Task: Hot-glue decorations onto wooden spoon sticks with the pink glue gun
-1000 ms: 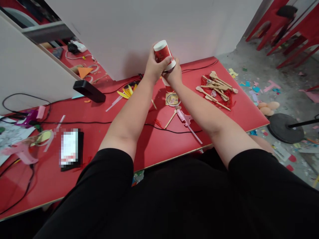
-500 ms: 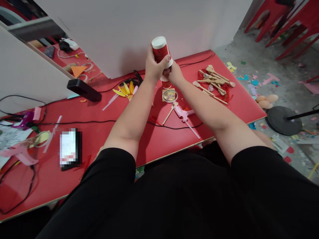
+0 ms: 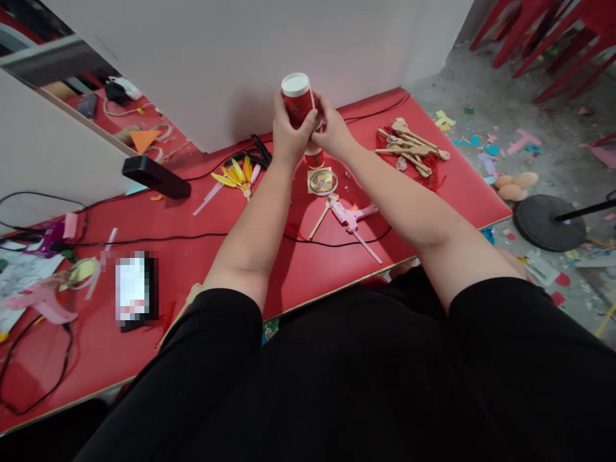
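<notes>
My left hand (image 3: 291, 138) is wrapped round a red paper cup (image 3: 297, 106), its white round end facing up. From the right, my right hand (image 3: 333, 131) closes on the lower part of the same cup, its fingers partly hidden behind it. Just below the hands, another red cup (image 3: 315, 158) stands on the red table (image 3: 308, 282). Whether the cups touch is hidden by my hands. In front of the standing cup lie a clear round lid or ring (image 3: 323, 183) on a yellowish square, a wooden stick (image 3: 318, 221) and a pink glue gun (image 3: 349, 215).
Wooden sticks (image 3: 409, 149) with red netting lie at the right. Yellow petals (image 3: 235, 173), a black box-like object (image 3: 156, 176) and a phone (image 3: 137, 289) are to the left, with another pink glue gun (image 3: 41, 301). A black cable (image 3: 202, 236) crosses the table. A wall (image 3: 289, 38) rises behind.
Both hands and the cup have shifted slightly left in view. My right hand's fingers have come up along the cup's right side. The table items keep their places.
</notes>
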{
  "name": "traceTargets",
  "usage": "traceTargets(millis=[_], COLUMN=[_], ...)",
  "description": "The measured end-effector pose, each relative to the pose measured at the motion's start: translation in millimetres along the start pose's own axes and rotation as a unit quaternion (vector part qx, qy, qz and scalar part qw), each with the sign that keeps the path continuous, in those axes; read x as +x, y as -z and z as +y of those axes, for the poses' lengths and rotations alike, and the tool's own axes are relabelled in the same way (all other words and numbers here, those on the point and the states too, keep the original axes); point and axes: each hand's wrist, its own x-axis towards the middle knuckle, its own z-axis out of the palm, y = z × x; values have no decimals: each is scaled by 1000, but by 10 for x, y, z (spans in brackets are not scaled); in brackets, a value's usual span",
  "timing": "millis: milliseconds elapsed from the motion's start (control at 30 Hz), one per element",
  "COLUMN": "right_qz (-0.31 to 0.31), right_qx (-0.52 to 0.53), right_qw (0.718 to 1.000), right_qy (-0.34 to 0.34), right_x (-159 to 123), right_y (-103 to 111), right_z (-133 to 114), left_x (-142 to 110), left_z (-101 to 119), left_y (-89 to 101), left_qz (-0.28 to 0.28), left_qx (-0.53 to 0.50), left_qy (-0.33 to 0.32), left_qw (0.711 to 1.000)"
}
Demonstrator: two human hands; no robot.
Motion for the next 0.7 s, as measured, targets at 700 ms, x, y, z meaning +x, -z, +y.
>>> traceTargets(millis=[700], right_qz=[-84], right_qx=[-181], right_qw=[978], right_qy=[57], right_x=[-621], right_y=[832], right_z=[336], left_x=[-774], left_z=[-526], left_y=[43], left_qz=[72], left_qx=[-148], left_qy=[44], left_qw=[985])
